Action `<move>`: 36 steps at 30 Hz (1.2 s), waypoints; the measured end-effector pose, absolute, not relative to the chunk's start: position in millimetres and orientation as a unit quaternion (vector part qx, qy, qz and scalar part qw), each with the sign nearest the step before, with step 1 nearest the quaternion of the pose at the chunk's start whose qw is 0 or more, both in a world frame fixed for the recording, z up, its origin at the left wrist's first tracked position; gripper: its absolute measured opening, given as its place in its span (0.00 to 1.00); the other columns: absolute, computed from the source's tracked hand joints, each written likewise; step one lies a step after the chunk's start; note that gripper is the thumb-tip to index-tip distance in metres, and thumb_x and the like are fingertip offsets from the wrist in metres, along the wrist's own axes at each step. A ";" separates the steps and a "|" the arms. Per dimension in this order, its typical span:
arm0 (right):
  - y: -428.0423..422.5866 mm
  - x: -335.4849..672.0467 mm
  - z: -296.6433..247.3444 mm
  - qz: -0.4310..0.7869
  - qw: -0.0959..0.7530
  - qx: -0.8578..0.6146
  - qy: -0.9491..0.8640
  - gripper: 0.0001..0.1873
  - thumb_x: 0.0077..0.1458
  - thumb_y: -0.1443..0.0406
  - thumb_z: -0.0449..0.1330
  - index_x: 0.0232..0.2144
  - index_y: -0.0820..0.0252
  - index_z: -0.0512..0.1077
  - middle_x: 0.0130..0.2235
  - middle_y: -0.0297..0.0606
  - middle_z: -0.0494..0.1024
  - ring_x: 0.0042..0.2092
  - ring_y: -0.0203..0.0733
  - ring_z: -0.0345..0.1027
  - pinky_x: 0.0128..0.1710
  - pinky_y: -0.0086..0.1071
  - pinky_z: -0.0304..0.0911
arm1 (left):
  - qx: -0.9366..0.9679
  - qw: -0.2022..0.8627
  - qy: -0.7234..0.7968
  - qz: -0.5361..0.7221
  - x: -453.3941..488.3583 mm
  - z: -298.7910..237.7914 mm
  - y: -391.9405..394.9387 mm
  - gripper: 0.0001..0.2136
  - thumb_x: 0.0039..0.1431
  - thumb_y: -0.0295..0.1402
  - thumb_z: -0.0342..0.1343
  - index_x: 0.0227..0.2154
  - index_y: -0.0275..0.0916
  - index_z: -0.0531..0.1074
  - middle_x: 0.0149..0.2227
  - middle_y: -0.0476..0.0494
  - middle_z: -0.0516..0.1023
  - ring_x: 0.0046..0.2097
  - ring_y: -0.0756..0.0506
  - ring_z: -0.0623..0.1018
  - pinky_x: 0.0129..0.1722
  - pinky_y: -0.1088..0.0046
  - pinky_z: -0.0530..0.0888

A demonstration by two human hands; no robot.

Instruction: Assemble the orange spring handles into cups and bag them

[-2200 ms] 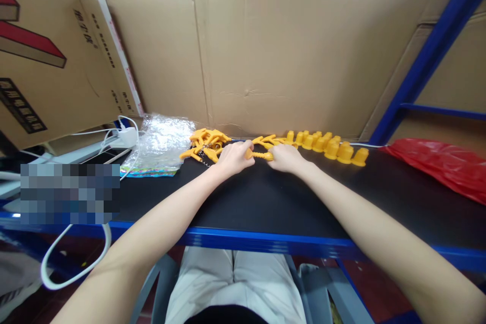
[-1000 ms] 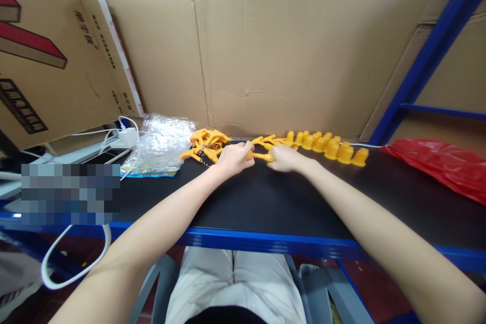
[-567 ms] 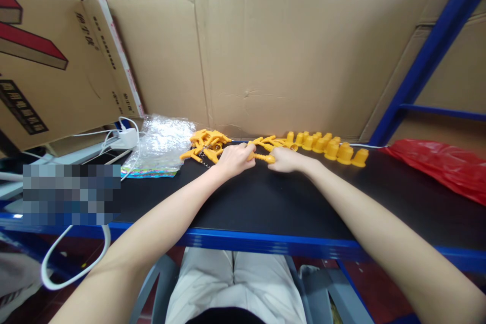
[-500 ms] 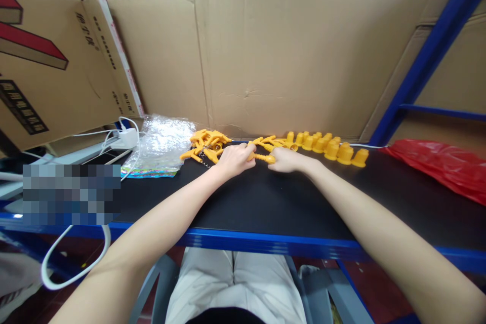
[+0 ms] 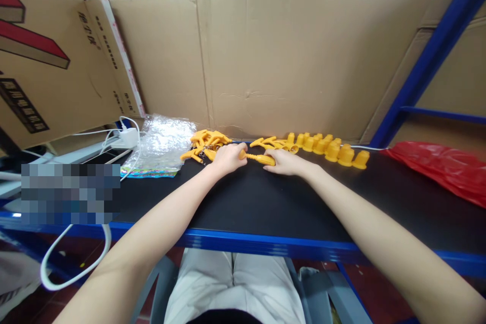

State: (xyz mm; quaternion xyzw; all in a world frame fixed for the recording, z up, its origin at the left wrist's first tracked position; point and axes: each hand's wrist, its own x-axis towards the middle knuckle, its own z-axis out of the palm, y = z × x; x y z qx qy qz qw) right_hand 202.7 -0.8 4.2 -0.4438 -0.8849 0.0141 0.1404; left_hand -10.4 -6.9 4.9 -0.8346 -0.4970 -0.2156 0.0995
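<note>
Both my hands rest on the black shelf top (image 5: 266, 202) and grip one long yellow plastic piece (image 5: 258, 158) between them. My left hand (image 5: 227, 158) is closed around its left end. My right hand (image 5: 286, 162) is closed on its right end. A heap of yellow handle-shaped parts (image 5: 205, 143) lies just left of my left hand. More such parts (image 5: 271, 143) lie behind the held piece. A row of several yellow cup-shaped caps (image 5: 334, 149) stands right of my right hand.
A cardboard wall (image 5: 281, 55) closes the back. A cardboard box (image 5: 49, 61) stands at left, with a crinkled clear bag (image 5: 163, 144), a white charger (image 5: 127, 137) and cables. A red plastic bag (image 5: 440, 167) lies at right by a blue rack post (image 5: 429, 55).
Both hands have shifted slightly left and nearer to me with the yellow piece; the right hand now lies lower over its end. Everything else stays in place.
</note>
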 end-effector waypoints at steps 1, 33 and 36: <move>-0.4 203.5 3.3 0.018 0.148 -0.432 -0.889 0.14 0.46 0.62 0.58 0.37 0.62 0.67 0.30 0.37 0.72 0.28 0.37 0.63 0.27 0.29 0.56 | -0.831 0.084 -0.507 -0.214 -14.5 3.4 -3.0 0.14 0.49 0.33 0.51 0.41 0.43 0.68 0.37 0.45 0.76 0.38 0.44 0.75 0.37 0.70 0.69; 24.7 180.9 -13.0 -0.306 0.095 -0.391 -0.863 0.20 0.58 0.64 0.48 0.50 0.68 0.65 0.39 0.50 0.75 0.41 0.47 0.67 0.45 0.40 0.51 | -0.836 0.061 -0.479 -0.260 -34.8 -13.5 21.9 0.23 0.53 0.31 0.48 0.54 0.40 0.61 0.54 0.40 0.65 0.55 0.42 0.66 0.53 0.60 0.63; 36.7 189.0 -16.1 -0.290 0.093 -0.392 -0.868 0.20 0.58 0.63 0.49 0.50 0.68 0.66 0.40 0.52 0.75 0.43 0.48 0.67 0.46 0.40 0.52 | -0.833 0.058 -0.492 -0.247 -33.9 -12.9 20.4 0.22 0.53 0.31 0.49 0.53 0.39 0.61 0.54 0.38 0.65 0.55 0.41 0.66 0.53 0.59 0.63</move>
